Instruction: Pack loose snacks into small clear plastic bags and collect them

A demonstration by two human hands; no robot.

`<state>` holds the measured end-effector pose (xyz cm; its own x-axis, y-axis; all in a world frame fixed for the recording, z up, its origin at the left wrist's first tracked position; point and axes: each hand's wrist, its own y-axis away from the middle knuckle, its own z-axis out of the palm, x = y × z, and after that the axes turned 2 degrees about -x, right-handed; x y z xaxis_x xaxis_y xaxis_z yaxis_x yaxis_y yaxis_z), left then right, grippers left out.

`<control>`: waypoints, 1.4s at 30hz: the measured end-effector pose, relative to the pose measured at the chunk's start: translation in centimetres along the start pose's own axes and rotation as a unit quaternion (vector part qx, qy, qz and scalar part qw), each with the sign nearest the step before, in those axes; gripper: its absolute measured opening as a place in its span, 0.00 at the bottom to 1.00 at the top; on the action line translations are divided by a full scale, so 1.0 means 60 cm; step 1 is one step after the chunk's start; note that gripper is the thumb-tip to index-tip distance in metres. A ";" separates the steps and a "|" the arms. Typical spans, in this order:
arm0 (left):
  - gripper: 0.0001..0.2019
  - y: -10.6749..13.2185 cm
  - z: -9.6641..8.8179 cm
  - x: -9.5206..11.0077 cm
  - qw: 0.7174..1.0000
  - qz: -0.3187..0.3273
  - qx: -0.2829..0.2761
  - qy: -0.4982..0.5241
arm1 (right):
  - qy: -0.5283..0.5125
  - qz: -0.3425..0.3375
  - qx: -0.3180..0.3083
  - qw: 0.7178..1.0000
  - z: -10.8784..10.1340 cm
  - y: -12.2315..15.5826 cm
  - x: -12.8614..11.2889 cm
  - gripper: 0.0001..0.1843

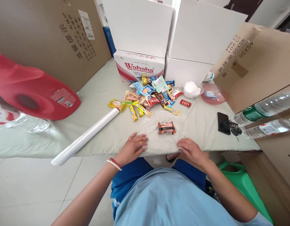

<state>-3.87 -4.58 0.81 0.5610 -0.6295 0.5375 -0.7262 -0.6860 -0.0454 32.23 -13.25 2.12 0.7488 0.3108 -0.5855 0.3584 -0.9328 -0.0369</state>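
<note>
A brown-wrapped snack packet [166, 127] lies on a thin clear plastic sheet [154, 142] near the table's front edge. My left hand [133, 147], wearing a ring and a red-and-white bracelet, rests at the sheet's left side with its fingers apart. At the right side, the stretched fingers of my right hand [192, 151] touch the sheet's edge. Neither hand touches the packet, which sits between and beyond them. Behind it is a heap of assorted wrapped snacks [151, 94], with several yellow stick packets [140, 110] in front.
A long white roll [88, 138] slants over the front edge at left, beside a large red jug [41, 88]. White boxes [140, 28] stand behind. At right are a pink bowl [220, 95], white bundle [192, 90], phone [223, 123], keys [234, 128] and water bottles [267, 106].
</note>
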 end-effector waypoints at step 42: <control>0.14 -0.215 0.038 0.133 0.978 -0.080 0.077 -0.179 | 0.070 -0.152 -0.135 0.977 -0.132 -0.368 0.026 0.02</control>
<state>10.91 -1.58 3.77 0.7855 -0.5782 0.2207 -0.5647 -0.8155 -0.1268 29.90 9.25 8.41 0.6472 0.6057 -0.4628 0.6960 -0.7172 0.0348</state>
